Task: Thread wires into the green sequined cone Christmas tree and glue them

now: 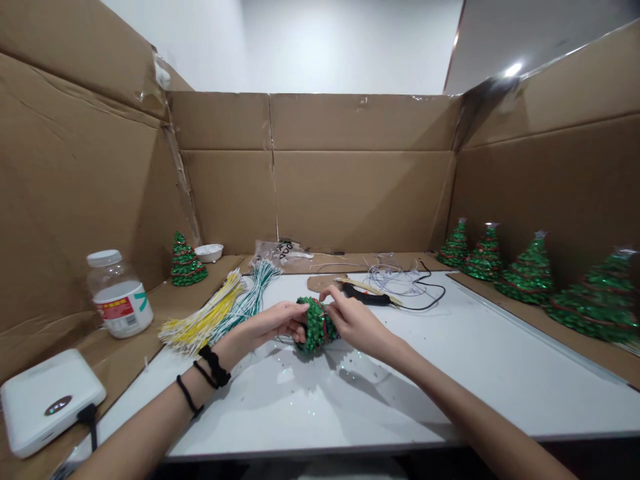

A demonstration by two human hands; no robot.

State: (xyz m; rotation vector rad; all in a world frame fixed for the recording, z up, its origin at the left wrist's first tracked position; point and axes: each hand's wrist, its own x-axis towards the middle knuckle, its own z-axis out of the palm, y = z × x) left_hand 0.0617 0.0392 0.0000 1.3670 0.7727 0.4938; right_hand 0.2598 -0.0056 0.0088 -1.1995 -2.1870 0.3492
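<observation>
A small glittery green Christmas tree [315,327] with a red trim lies tipped over between my hands, just above the white board. My left hand [283,323] grips it from the left, thumb on top and fingers curled underneath. At its right side, my right hand [353,320] has thumb and forefinger pinched against the red trim; whether something small sits between those fingertips is hidden. Loose glitter is scattered on the white board [280,407] below. Behind my right hand lies a black-handled tool [367,295] with a cord.
Bundles of yellow wires [205,317] and green wires [253,293] lie left. Further left stand a plastic jar [120,300], a white box [53,400] with a cable and one tree [186,260]. Several finished-looking trees [527,270] line the right. Cardboard walls [360,193] surround the board.
</observation>
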